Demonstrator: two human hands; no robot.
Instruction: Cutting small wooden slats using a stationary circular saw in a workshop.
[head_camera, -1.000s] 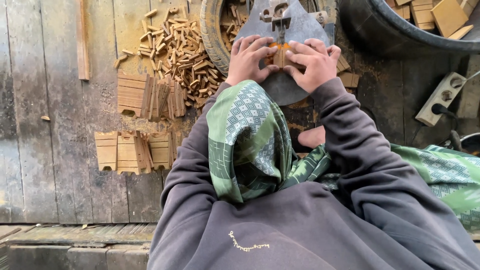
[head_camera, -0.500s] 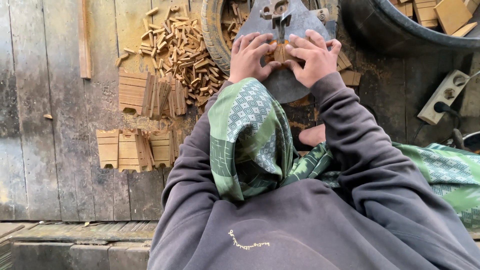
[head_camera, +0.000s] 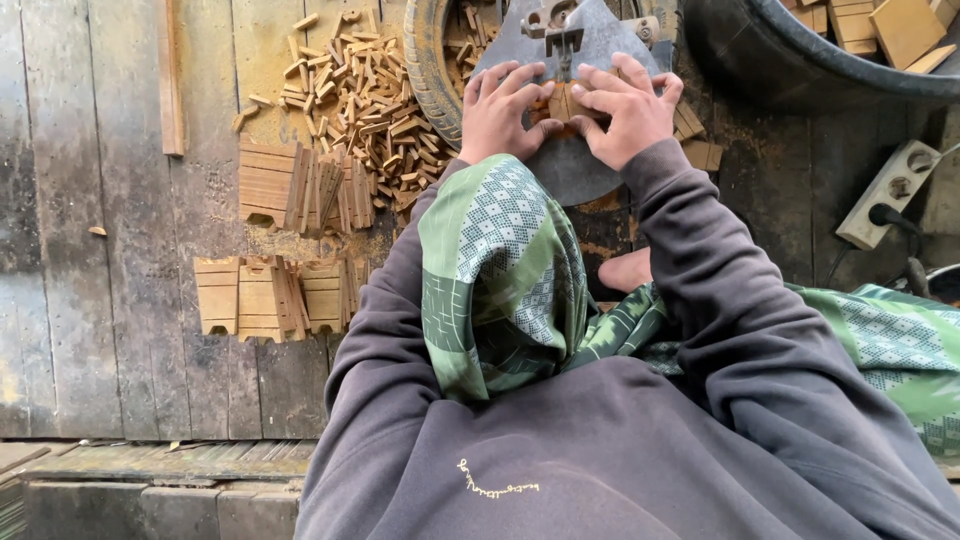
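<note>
Both hands press a small flat wooden piece (head_camera: 563, 100) onto the grey metal plate (head_camera: 578, 170) of a small cutting machine (head_camera: 556, 22). My left hand (head_camera: 500, 112) holds the piece's left side, fingers bent over it. My right hand (head_camera: 630, 108) grips its right side, just under the machine's blade guide. Dark grey sleeves and a green patterned cloth over my knee (head_camera: 500, 270) fill the lower view.
A heap of small wood offcuts (head_camera: 365, 95) lies left of the plate, with two rows of cut wooden tiles (head_camera: 300, 185) (head_camera: 265, 297) on the plank floor. Old tyres (head_camera: 800, 70) hold more wood blocks. A white power strip (head_camera: 890, 190) lies at right.
Both hands have stayed on the wooden piece, shifting it slightly on the plate. The view has barely moved.
</note>
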